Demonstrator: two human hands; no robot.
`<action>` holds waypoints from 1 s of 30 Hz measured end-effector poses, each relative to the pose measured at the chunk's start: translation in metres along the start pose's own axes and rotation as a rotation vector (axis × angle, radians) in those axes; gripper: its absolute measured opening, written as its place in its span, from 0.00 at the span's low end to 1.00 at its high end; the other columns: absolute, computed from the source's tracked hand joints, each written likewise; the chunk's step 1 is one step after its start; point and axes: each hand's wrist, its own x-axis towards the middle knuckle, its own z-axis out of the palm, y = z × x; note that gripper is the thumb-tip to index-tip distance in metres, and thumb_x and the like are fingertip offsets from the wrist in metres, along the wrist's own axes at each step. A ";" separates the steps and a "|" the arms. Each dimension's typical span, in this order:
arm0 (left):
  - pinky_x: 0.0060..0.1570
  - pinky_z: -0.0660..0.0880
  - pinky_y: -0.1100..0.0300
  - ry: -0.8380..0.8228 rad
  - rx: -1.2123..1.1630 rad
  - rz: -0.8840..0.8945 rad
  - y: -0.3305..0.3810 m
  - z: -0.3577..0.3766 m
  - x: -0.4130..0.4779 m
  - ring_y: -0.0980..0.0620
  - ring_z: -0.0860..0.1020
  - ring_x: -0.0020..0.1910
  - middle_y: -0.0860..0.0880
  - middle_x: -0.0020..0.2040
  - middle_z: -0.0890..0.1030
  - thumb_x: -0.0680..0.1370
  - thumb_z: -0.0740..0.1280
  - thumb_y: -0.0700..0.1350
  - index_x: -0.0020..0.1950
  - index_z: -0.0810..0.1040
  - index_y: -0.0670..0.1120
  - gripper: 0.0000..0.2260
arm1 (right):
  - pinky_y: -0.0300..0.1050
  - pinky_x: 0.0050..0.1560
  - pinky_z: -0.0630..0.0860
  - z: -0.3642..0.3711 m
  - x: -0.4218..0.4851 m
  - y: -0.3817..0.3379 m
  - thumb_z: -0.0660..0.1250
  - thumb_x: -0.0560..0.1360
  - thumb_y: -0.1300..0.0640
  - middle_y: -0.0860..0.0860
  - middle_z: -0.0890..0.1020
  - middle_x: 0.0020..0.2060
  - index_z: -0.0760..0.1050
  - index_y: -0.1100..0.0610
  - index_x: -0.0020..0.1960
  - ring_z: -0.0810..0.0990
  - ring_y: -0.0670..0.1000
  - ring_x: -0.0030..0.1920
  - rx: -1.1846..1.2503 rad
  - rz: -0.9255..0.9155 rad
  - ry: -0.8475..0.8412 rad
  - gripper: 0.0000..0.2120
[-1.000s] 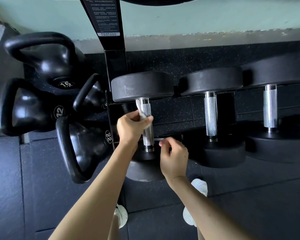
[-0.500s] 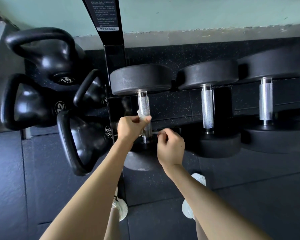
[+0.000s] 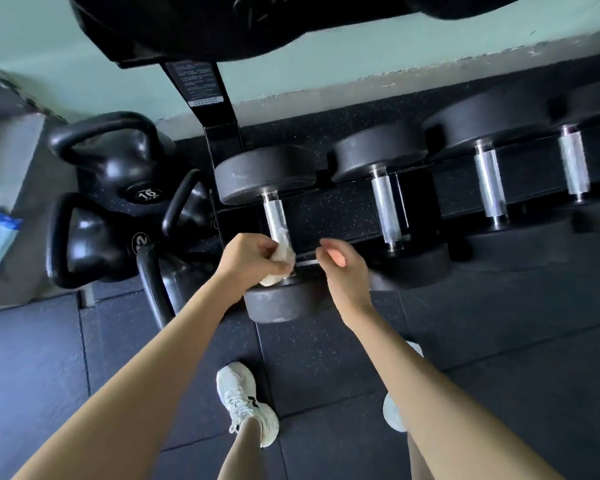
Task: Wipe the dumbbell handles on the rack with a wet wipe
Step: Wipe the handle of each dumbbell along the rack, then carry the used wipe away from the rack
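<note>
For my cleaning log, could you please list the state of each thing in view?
left hand: closed on the wet wipe
wet wipe: bunched, wrapped round the near end of the first handle
first handle: upper part bare, dumbbell racked
right hand: empty, fingers loosely curled, beside the handle
second handle: bare, untouched
kettlebells: standing on the floor

Knurled bright-metal dumbbell handle (image 3: 274,216), matt rubbery heads (image 3: 265,174), glossy kettlebells (image 3: 118,157).

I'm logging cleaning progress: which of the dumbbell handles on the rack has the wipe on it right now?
The leftmost handle, next to the kettlebells. The left hand presses the white wipe around its near end; the three handles to its right are bare.
</note>
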 end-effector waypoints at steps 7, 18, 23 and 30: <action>0.33 0.66 0.71 -0.008 0.227 0.273 0.099 0.005 -0.056 0.55 0.75 0.38 0.53 0.39 0.79 0.64 0.78 0.41 0.43 0.78 0.46 0.12 | 0.39 0.54 0.74 -0.089 -0.050 -0.071 0.67 0.75 0.48 0.51 0.79 0.59 0.68 0.49 0.67 0.79 0.46 0.54 0.120 0.159 -0.164 0.22; 0.37 0.70 0.70 -0.251 0.242 0.500 0.328 0.160 -0.147 0.59 0.76 0.38 0.55 0.38 0.80 0.65 0.78 0.48 0.38 0.76 0.52 0.12 | 0.35 0.36 0.72 -0.361 -0.120 -0.128 0.70 0.70 0.64 0.54 0.78 0.33 0.78 0.65 0.44 0.76 0.48 0.35 0.339 0.157 0.148 0.04; 0.38 0.72 0.70 -0.386 0.145 0.504 0.447 0.265 -0.186 0.59 0.77 0.37 0.56 0.38 0.80 0.67 0.77 0.42 0.39 0.77 0.52 0.10 | 0.32 0.34 0.71 -0.530 -0.142 -0.132 0.73 0.66 0.63 0.49 0.80 0.32 0.81 0.60 0.41 0.76 0.45 0.31 0.348 0.136 0.327 0.04; 0.40 0.77 0.63 -0.512 0.063 0.568 0.604 0.384 -0.212 0.55 0.79 0.35 0.49 0.38 0.82 0.69 0.74 0.34 0.38 0.79 0.46 0.08 | 0.41 0.45 0.77 -0.721 -0.146 -0.129 0.66 0.71 0.66 0.51 0.83 0.38 0.82 0.55 0.45 0.80 0.47 0.35 0.459 0.218 0.540 0.09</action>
